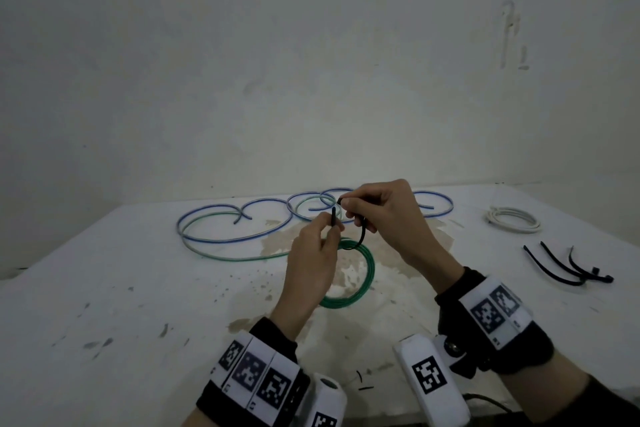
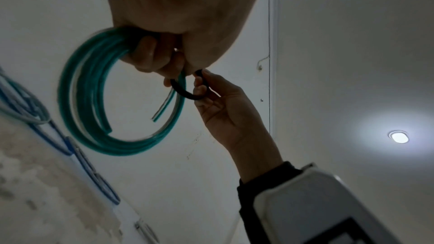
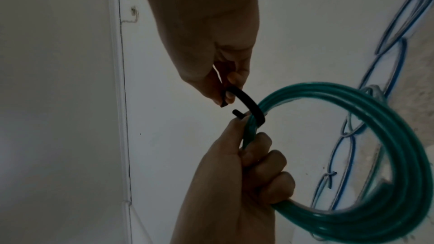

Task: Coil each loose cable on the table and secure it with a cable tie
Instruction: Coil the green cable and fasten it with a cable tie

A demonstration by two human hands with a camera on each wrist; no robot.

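Observation:
A green cable coil [image 1: 370, 267] hangs just above the white table [image 1: 121, 305]. My left hand [image 1: 331, 224] grips the coil's top, fingers curled round the strands [image 3: 258, 164]. Its thumb and forefinger also pinch one end of a black cable tie [image 1: 362, 236]. The tie [image 3: 249, 105] loops under the green strands next to the left hand. My right hand [image 1: 348, 208] pinches the tie's other end [image 3: 224, 99] just above. The two tie ends stand a short gap apart, not joined. In the left wrist view the tie [image 2: 185, 94] curves round the coil [image 2: 77, 118].
Long loose blue [image 1: 214, 215] and pale green [image 1: 242, 257] cables sprawl in loops across the far half of the table. A coiled white cable [image 1: 512, 218] lies at the far right. Spare black cable ties [image 1: 568, 267] lie at the right edge. Small black offcuts [image 1: 362, 381] lie near me.

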